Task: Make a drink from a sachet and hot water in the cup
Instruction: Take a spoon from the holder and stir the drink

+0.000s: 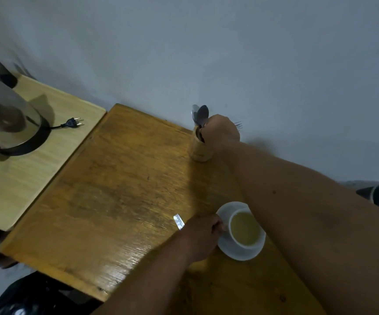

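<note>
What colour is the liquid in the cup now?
Pale yellowish-green, filling the white cup; seen best in the head view.

Dim, flat indoor light with a bluish cast on the wall. Glare streaks the near part of the wooden table. The kettle at far left is smeared and stretched by wide-angle distortion; soft shadows fall rightward.

The one camera sits on my head. It looks forward and down at the brown table and the grey wall behind it. The picture is tilted. My arms reach in from the bottom, very close.
</note>
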